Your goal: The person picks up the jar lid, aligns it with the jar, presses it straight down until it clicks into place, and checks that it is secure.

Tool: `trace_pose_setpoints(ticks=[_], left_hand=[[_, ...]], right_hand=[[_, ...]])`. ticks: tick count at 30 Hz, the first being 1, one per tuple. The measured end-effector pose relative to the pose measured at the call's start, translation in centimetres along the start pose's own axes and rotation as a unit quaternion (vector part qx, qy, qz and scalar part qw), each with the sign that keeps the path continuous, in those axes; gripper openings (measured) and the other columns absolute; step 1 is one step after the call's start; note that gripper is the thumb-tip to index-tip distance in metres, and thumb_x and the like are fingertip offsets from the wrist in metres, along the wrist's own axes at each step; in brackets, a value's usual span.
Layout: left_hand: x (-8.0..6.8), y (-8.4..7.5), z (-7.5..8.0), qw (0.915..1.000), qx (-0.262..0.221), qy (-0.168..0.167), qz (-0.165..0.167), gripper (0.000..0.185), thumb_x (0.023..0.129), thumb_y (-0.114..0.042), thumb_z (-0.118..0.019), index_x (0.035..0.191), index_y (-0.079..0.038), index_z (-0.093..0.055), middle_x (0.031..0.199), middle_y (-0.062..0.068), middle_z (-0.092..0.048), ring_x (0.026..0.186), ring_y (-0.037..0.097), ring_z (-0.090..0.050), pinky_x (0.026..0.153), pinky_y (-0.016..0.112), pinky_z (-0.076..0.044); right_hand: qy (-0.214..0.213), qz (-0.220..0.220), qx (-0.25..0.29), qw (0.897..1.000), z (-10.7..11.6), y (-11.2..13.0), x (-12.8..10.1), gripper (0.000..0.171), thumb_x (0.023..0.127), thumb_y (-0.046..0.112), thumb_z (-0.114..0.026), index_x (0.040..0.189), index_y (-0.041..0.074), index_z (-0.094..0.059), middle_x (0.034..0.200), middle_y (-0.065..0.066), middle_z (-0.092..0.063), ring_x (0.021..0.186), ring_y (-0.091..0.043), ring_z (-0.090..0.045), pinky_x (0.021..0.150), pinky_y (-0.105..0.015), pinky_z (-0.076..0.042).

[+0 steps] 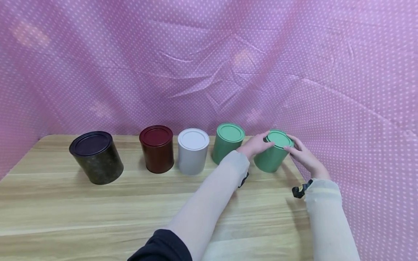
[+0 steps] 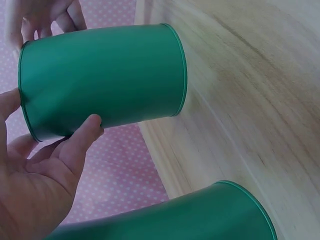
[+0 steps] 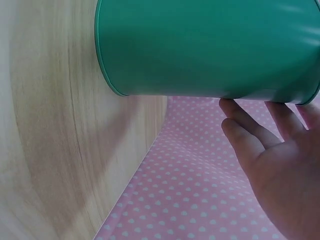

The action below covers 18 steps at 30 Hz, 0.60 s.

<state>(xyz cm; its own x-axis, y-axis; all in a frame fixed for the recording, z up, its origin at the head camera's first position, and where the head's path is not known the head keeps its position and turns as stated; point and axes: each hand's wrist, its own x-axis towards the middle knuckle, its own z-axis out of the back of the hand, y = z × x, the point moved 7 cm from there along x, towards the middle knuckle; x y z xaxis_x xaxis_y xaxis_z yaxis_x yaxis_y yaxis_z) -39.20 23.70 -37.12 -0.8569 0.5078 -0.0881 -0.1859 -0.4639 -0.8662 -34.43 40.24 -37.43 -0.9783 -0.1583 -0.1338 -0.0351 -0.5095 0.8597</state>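
Note:
A lidded green tin [image 1: 270, 159] is at the right end of the row, held between both hands near its upper rim. My left hand [image 1: 256, 145] grips its left side; in the left wrist view the thumb lies along the wall and the other fingers go behind the tin. On the opposite side, my right hand [image 1: 307, 159] has its fingers bent against the upper wall, seen also in the right wrist view [image 3: 285, 155]. Whether the tin's base touches the table, I cannot tell. A second green tin [image 1: 225, 145] stands just left of my left hand.
Further left along the wooden table [image 1: 98, 217] stand a white tin [image 1: 192, 159], a dark red tin [image 1: 158, 156] and a wider black tin [image 1: 99, 165], all lidded. A pink dotted cloth [image 1: 209, 72] hangs behind the table and along its right edge.

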Motion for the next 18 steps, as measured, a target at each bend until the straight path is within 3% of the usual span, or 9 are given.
trace_pose_setpoints(ticks=[18], left_hand=[[-0.45, -0.85, 0.1, 0.9995, 0.023, -0.02, 0.012, 0.063, 0.096, -0.039, -0.057, 0.152, -0.024, -0.032, 0.153, 0.0, -0.041, 0.14, 0.02, -0.039, 0.114, 0.037, -0.034]], right_hand=[[0.022, 0.011, 0.03, 0.999, -0.1, 0.16, -0.06, 0.077, 0.101, 0.033, -0.048, 0.156, 0.013, 0.002, 0.16, -0.025, -0.003, 0.146, -0.046, -0.003, 0.117, -0.06, -0.009]])
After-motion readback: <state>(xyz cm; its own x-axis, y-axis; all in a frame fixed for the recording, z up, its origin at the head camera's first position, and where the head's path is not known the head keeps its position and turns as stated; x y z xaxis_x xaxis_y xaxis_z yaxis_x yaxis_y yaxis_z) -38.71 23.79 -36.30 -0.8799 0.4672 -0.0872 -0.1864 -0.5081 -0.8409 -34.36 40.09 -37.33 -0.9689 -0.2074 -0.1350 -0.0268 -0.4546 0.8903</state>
